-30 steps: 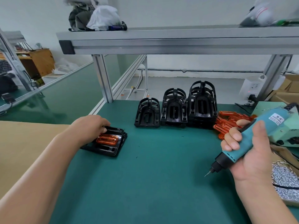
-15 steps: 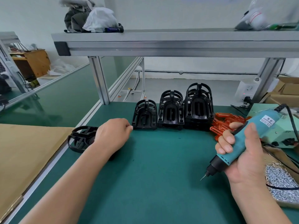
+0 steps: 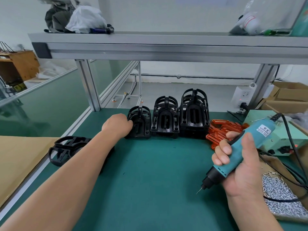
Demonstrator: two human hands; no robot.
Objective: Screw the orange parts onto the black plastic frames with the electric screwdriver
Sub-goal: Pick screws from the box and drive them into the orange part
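Your left hand (image 3: pixel 116 125) is out fwd at the back of the table (image 3: pixel 150 189), knuckles up, pressed against the left side of the shortest stack of black frames (image 3: pixel 140 124). The fingers are tucked out of sight btwn palm & stack, so I can't tell if that grip is closed on a frame or just touching it. Your forearm crosses over a single black frame (image 3: pixel 66 150) lying flat near the table's left edge, w/ part of it hidden under the arm.

Your right hand (image 3: pixel 241 167) has its grip wrapped round the electric screwdriver (image 3: pixel 236 155): fingers curled over the teal body, thumb along the top. The tool is tilted, bit (image 3: pixel 199 191) pointing down & left, hanging above the green mat w/o touching anything. Its black cable (image 3: pixel 274 116) leaves the top end over the pale green power box (image 3: pixel 255 117) at the right.

Three frame stacks stand side by side in a row at the back: the short one at left, then the middle stack (image 3: pixel 165 117), then the tallest stack (image 3: pixel 194 114) at right. The orange parts (image 3: pixel 220 130) lie in a loose heap right up against the tallest stack's right side, behind your right fingers.

A box of small silver screws (image 3: pixel 280 194) sits at the table's right edge, beside your right wrist. A cardboard sheet (image 3: pixel 16 160) lies left of the table. Overhead, a metal shelf (image 3: pixel 166 49) carries bags & bundles.
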